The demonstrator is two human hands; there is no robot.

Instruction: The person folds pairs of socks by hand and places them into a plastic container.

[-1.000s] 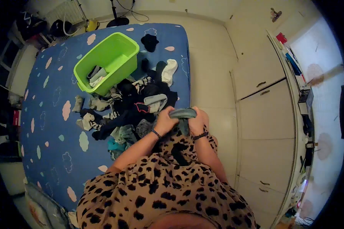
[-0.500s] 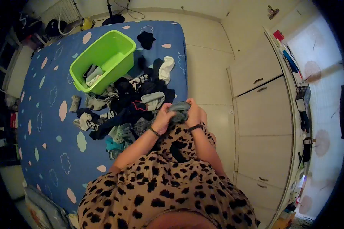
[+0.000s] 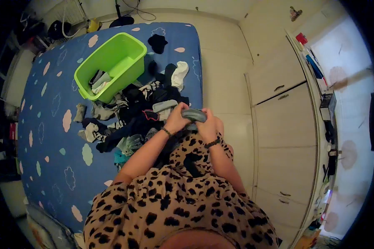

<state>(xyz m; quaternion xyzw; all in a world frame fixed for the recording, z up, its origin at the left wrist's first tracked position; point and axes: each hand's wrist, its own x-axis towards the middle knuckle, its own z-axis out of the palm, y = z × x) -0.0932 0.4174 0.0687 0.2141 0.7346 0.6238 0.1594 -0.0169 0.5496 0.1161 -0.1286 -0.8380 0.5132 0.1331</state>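
Between my two hands is a grey-green sock [image 3: 194, 115], its band stretched in a curve above my lap. My left hand [image 3: 177, 120] grips its left end, and my right hand [image 3: 207, 124] grips its right end. Just left of my hands, a heap of dark, striped and grey socks [image 3: 133, 116] spreads over the bed. A white sock [image 3: 179, 75] lies at the heap's upper right. Behind the heap stands a green basket [image 3: 131, 58] with a few folded socks [image 3: 99, 81] inside. A black sock [image 3: 192, 165] lies on my leopard-print clothing.
The blue bed [image 3: 54, 137] has a cloud pattern, and its right edge runs beside the tiled floor [image 3: 222, 83]. A small black item [image 3: 157, 43] lies near the bed's far corner. Pale cabinets [image 3: 286, 124] line the right side. A stand base [image 3: 121, 21] is behind the bed.
The sock between my hands was bunched half a second ago and now shows a stretched, curved band. My hands have moved slightly left and up in view.
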